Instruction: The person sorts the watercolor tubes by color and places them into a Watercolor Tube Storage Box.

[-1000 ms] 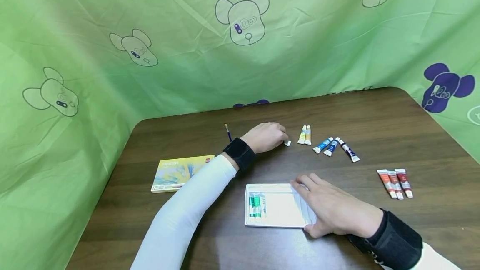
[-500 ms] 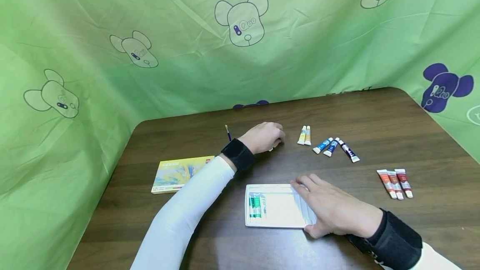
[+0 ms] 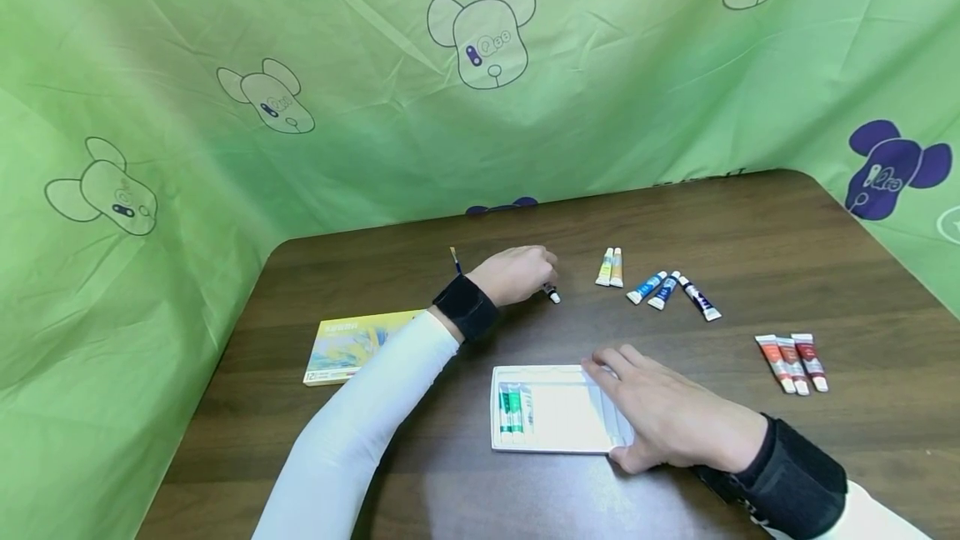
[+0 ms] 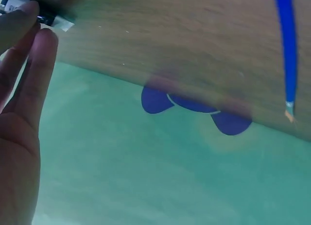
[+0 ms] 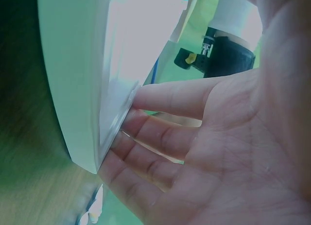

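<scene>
In the head view my left hand (image 3: 516,274) is over the middle of the table. It pinches a small black paint tube (image 3: 552,293); the left wrist view shows the tube (image 4: 47,15) between thumb and fingertips, its pale end sticking out. My right hand (image 3: 663,411) grips the right end of a white plastic tray (image 3: 566,422), thumb at the near edge and fingers at the far one. In the right wrist view the fingers (image 5: 160,135) lie against the tray's wall (image 5: 77,84). Green paint tubes (image 3: 511,409) and a pale one lie at the tray's left end.
Yellow tubes (image 3: 610,267), blue tubes (image 3: 663,290) and red tubes (image 3: 792,364) lie in groups at the back and right. A yellow box (image 3: 352,350) sits partly behind the left sleeve, with a paintbrush (image 3: 456,260) beyond. A green printed cloth (image 3: 360,165) hangs behind the table.
My left hand has drawn slightly left and toward me, and the tube it holds has turned so that its end now points toward the near right. The right hand and tray have stayed put.
</scene>
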The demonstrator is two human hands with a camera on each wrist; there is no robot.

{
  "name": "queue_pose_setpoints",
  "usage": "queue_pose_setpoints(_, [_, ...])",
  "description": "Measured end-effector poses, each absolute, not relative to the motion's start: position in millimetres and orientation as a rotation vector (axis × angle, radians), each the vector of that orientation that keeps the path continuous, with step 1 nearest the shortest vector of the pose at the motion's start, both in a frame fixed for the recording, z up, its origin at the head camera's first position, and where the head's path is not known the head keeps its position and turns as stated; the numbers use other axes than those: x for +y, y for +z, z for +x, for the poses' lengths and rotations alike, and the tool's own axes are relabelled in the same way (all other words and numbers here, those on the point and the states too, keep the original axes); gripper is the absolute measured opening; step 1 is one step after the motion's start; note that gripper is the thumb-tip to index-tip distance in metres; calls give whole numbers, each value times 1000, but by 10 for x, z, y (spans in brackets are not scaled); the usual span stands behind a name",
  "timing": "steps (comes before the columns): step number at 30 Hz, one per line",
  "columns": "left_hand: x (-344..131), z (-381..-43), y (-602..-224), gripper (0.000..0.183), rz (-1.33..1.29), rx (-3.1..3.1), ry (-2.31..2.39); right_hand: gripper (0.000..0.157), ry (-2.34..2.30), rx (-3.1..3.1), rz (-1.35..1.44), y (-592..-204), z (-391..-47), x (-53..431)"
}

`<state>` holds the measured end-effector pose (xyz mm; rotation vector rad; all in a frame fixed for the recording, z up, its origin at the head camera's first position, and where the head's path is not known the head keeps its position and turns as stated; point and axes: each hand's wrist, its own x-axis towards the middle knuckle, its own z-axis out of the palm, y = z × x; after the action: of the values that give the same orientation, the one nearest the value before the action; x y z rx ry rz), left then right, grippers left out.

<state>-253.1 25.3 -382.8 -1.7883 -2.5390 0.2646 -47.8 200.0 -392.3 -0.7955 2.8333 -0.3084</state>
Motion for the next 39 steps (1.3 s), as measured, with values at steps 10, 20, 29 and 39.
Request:
queue_pose_setpoints(10, [167,-2475,-3851,15,-1855,-2478,253,97,-315,2850,-817,-3918,-466,1999])
queue_pose_setpoints(20, [171,-2448,-3892,15,-1943,-2457,195,97,-312,2845,-817,-3914,-469,1997])
queue_pose_setpoints(29, [93,-2405,-3888,14,-1925,-2419,189,96,-320,2872,-856,-3934,-461,2000])
queue_pose_setpoints(39, [-173,-2090,-3764,18,-1967,-2289,129,96,-302,2859,-840,-3931,-474,2000])
